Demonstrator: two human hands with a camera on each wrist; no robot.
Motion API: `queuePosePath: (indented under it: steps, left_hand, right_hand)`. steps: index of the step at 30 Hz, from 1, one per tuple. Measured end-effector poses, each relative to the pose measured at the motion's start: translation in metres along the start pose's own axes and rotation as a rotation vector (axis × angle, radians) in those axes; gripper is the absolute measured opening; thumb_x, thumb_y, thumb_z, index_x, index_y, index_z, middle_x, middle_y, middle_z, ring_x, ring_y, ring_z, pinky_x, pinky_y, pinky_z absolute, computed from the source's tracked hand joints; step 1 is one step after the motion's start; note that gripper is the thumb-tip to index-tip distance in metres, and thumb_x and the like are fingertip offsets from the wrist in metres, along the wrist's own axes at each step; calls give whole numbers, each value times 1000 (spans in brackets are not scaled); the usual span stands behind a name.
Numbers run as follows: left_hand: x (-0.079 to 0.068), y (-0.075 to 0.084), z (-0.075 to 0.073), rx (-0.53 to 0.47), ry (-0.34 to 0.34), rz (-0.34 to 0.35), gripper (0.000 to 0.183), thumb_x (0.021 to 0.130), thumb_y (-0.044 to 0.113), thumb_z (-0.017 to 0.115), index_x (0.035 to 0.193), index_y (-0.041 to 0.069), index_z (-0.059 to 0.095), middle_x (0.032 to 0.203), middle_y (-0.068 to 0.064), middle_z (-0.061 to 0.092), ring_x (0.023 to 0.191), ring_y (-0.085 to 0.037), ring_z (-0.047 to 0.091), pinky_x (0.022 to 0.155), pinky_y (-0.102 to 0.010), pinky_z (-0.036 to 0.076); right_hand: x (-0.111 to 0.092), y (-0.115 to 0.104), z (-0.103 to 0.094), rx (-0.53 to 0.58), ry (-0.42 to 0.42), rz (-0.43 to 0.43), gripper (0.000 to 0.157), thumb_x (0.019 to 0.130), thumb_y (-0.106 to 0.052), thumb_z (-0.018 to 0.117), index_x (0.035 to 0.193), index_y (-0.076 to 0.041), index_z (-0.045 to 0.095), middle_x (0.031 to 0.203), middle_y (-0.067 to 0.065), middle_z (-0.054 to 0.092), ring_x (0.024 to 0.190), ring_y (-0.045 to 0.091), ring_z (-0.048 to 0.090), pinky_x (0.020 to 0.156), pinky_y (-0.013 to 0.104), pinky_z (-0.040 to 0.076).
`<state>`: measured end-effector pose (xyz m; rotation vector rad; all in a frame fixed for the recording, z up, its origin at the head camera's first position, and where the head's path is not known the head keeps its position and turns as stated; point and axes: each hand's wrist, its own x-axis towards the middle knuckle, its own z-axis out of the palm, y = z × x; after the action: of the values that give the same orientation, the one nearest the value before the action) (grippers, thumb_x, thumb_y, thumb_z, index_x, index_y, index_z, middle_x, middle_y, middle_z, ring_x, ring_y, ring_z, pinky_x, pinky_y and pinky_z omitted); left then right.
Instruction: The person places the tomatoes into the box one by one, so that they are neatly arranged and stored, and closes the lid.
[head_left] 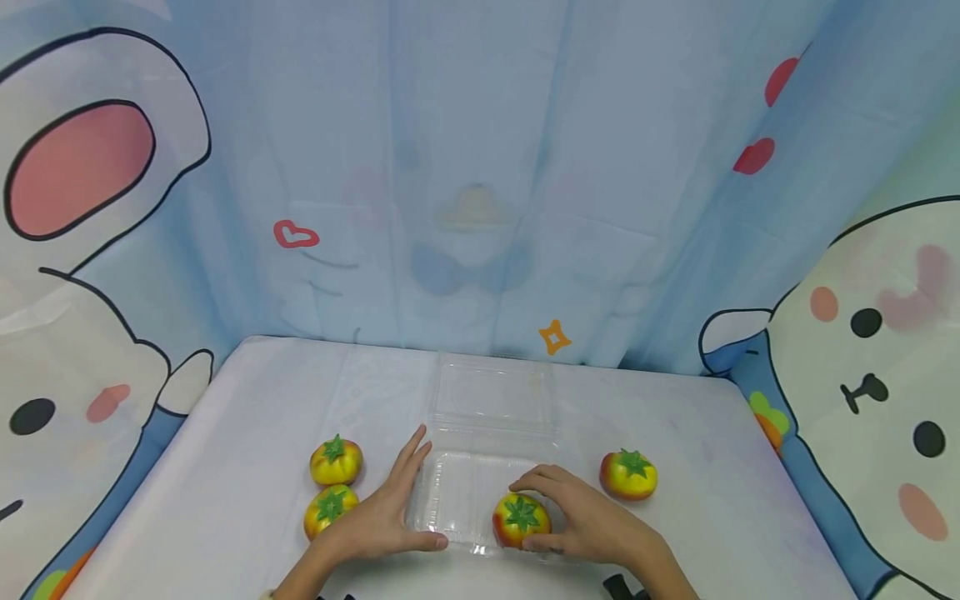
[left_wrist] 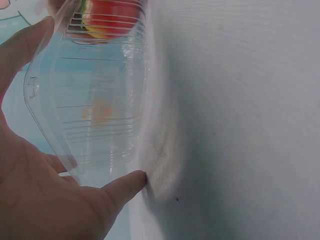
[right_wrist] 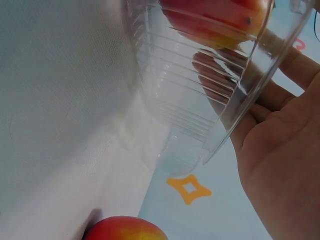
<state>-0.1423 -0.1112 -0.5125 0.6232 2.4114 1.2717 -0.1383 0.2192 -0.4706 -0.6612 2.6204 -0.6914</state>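
A clear plastic clamshell box (head_left: pixel 459 500) lies on the table with its lid (head_left: pixel 495 396) folded back. In its right front part sits a red-and-yellow tomato (head_left: pixel 521 518) with a green star-shaped top. My right hand (head_left: pixel 588 521) grips this tomato, thumb in front and fingers curved over its far side; the right wrist view shows those fingers through the clear wall. With thumb and fingers spread wide, my left hand (head_left: pixel 382 508) rests along the box's left side. Its thumb (left_wrist: pixel 125 190) reaches the front corner low by the table.
Two tomatoes stand one behind the other left of the box, a rear one (head_left: pixel 336 461) and a front one (head_left: pixel 330 508) partly behind my left hand. Another tomato (head_left: pixel 628 475) stands to the right. A blue printed curtain (head_left: pixel 480 125) hangs behind the white-covered table (head_left: pixel 675 417).
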Motion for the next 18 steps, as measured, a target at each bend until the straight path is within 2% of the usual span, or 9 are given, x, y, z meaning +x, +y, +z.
queuePosePath:
  steps: [5, 12, 18]
  left_hand:
    - [1, 0, 0, -5, 0, 6, 128, 81, 51, 89, 172, 15, 6, 180, 3, -18, 168, -39, 5, 127, -69, 28]
    - [1, 2, 0, -12, 1, 4, 128, 80, 50, 89, 172, 14, 8, 180, 2, -17, 168, -39, 5, 127, -69, 27]
    - [1, 1, 0, -12, 3, -1, 128, 79, 53, 88, 172, 17, 8, 180, 5, -16, 168, -38, 6, 127, -69, 28]
  right_hand:
    - [-2, 0, -2, 27, 9, -7, 61, 84, -56, 85, 136, -28, 66, 144, -6, 63, 128, 23, 61, 110, 55, 55]
    - [-11, 2, -10, 167, 64, -45, 61, 86, -50, 85, 137, -22, 65, 140, -8, 65, 122, 26, 65, 105, 48, 60]
    - [-22, 7, -17, 267, 98, -74, 55, 89, -43, 84, 137, -25, 63, 140, 3, 66, 126, 31, 63, 104, 47, 60]
